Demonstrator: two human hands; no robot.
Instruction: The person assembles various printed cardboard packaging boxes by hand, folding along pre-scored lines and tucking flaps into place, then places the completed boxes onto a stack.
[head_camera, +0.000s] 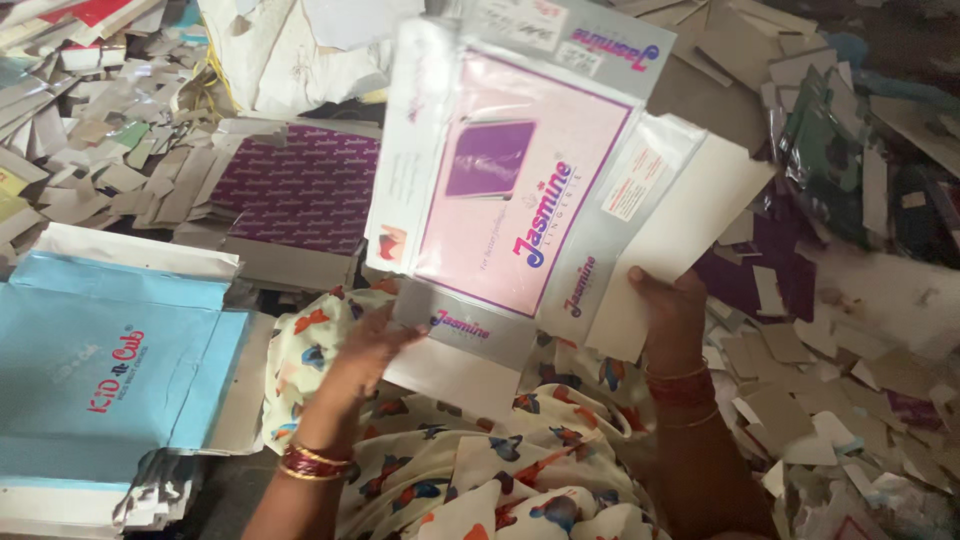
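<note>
- You have one flat, unfolded carton blank (520, 190), pink and grey with white flaps, lifted up in the centre of the frame; none of its panels is folded yet, so by my reading the forming of this box is only at its start.
- Your left hand (372, 345) sits at the blank's lower left edge, its grip closed lightly on the bottom flap, fingers spread over the card's face; whether the thumb is behind it I cannot tell.
- Your right hand (668, 300) is at the lower right, pinching the white side flap, thumb on the front and fingers hidden behind the card.
- Both forearms rise from the bottom of the frame, wrists bent upward, bangles at each wrist, so the blank tilts with its top leaning to the upper right.
- A stack of blue flat cartons (100, 370) lies at the lower left on the floor, also unfolded.
- A purple patterned sheet (300, 185) lies flat just left of the raised blank, well behind your left hand.
- Cardboard offcuts (830, 400) litter the floor at the right and the upper left.
- Your lap, in floral cloth (480, 470), fills the lower centre beneath the blank.
- No finished, folded box shows anywhere, so I judge nearly all the work is left.
</note>
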